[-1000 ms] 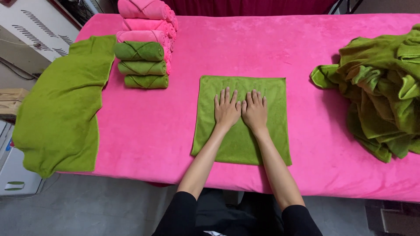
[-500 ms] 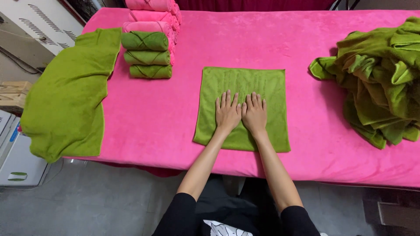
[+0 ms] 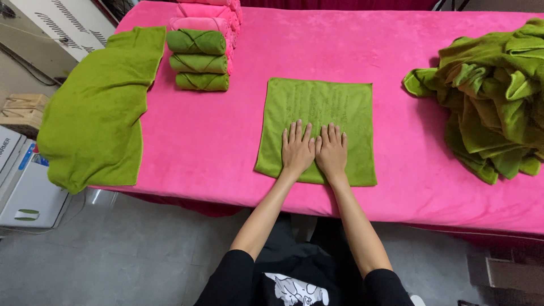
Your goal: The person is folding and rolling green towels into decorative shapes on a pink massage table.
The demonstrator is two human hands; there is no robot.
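A square green towel [image 3: 317, 127] lies spread flat on the pink-covered table [image 3: 215, 147], near the table's front edge and roughly in its middle. Both hands press down on the lower half of this towel, side by side and nearly touching. The left hand [image 3: 297, 150] lies flat with fingers spread, palm down, grasping nothing. The right hand [image 3: 331, 152] lies the same way, open and flat on the cloth.

To the right of the towel, well apart, sits a heap of crumpled green towels [image 3: 493, 102]; its far side is cut off by the picture's edge, so how far it runs cannot be told. Up and to the left of the towel stand three rolled green towels [image 3: 198, 61] in a row, with rolled pink towels [image 3: 207, 14] behind them, their top partly out of view. Further left, a larger green towel [image 3: 96, 107] drapes over the table's corner, hiding the edge beneath. A white machine [image 3: 20, 181] stands on the floor below it, only partly visible.
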